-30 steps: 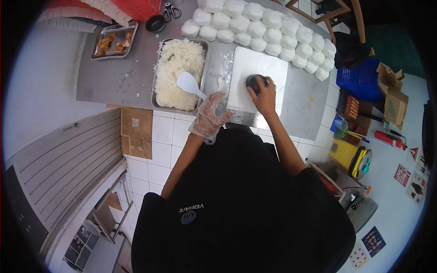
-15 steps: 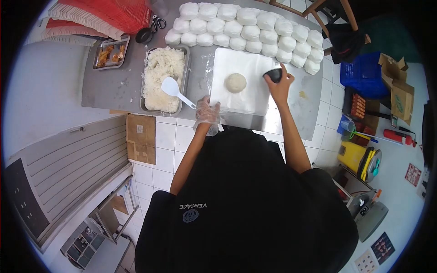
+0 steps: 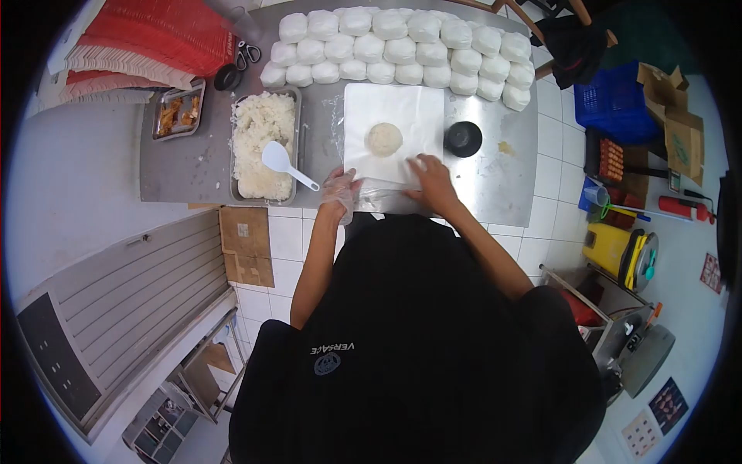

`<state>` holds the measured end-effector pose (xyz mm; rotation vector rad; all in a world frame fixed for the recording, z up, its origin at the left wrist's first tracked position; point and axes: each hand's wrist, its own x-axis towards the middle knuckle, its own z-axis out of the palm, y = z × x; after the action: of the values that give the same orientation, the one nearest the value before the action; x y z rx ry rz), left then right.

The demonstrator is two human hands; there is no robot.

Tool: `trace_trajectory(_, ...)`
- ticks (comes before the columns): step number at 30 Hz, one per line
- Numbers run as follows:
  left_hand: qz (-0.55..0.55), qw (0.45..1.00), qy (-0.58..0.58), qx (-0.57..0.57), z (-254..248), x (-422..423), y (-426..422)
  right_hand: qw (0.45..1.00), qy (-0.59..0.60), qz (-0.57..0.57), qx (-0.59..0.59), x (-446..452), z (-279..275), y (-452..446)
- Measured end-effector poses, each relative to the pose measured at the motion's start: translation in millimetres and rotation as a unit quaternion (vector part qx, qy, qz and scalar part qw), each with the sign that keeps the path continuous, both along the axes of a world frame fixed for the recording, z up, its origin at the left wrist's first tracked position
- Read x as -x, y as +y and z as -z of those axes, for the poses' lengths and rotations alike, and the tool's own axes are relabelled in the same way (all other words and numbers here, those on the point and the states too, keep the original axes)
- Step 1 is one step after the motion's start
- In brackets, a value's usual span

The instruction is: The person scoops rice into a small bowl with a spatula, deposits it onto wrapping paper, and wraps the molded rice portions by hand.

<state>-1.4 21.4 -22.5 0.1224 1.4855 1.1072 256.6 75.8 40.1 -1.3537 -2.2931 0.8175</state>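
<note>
A round mound of rice (image 3: 385,140) lies on a stack of white paper sheets (image 3: 417,108). My left hand (image 3: 338,192), in a clear plastic glove, is at the paper's lower left corner; whether its fingers grip the corner is too small to tell. Bare and with its fingers apart, my right hand (image 3: 433,182) is over the paper's lower right edge, holding nothing. The black bowl (image 3: 464,139) stands on the table right of the paper. A white paddle (image 3: 277,157) rests on the rice tray (image 3: 298,116).
Rows of white wrapped bundles (image 3: 399,49) line the table's far side. At the upper left are a small tray of brown food pieces (image 3: 178,110), scissors (image 3: 246,54), a black round dish (image 3: 227,77) and red-and-white stacked papers (image 3: 154,39). A blue crate (image 3: 612,104) is at the right.
The black bowl was lifted off the rice, leaving a round mound, then set down to the right. My right hand has let it go and moved back to the paper's near edge.
</note>
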Motion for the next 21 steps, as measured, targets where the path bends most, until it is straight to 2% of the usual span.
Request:
trace_trajectory(2,-0.104,0.987,-0.121,0.007,-1,1,5,0.984,-0.090,-0.088,-0.122,4,15,-2)
trace_trajectory(3,-0.108,0.987,-0.120,0.005,1,2,7,0.984,-0.089,-0.091,-0.124,5,17,6)
trace_trajectory(5,-0.115,0.990,-0.062,-0.060,-3,-3,11,0.999,-0.008,-0.050,-0.006,5,18,25)
trace_trajectory(6,-0.117,0.989,-0.043,-0.082,-11,-6,14,0.998,0.064,-0.016,-0.007,9,5,31)
trace_trajectory(7,0.039,0.926,0.345,-0.145,-44,-9,24,0.998,0.063,-0.016,-0.008,9,3,38)
trace_trajectory(8,0.135,0.832,0.511,-0.169,-56,-8,29,0.996,0.086,-0.012,0.004,10,2,45)
trace_trajectory(9,0.185,0.694,0.672,-0.180,-68,-7,33,0.994,0.108,-0.009,0.017,11,1,51)
trace_trajectory(10,0.293,0.656,0.667,-0.196,-68,0,42,0.990,0.105,-0.001,0.091,12,-6,57)
trace_trajectory(11,0.397,0.609,0.654,-0.210,-68,7,54,0.990,0.106,-0.006,0.089,14,-7,62)
trace_trajectory(12,0.394,0.609,0.656,-0.210,-52,15,65,0.990,0.113,0.011,0.083,15,-6,67)
trace_trajectory(14,0.462,0.733,0.482,-0.131,-11,25,87,0.984,0.124,0.052,0.116,12,-1,74)
trace_trajectory(15,0.464,0.730,0.484,-0.134,-18,23,90,0.984,0.126,0.056,0.113,10,4,76)
trace_trajectory(17,0.363,0.801,0.453,-0.147,-34,19,94,0.976,0.152,0.088,0.127,7,15,78)
trace_trajectory(20,0.348,0.765,0.508,-0.188,10,23,106,0.964,0.172,0.114,0.170,0,17,78)
trace_trajectory(21,0.349,0.764,0.508,-0.191,6,22,108,0.964,0.173,0.116,0.167,-3,18,79)
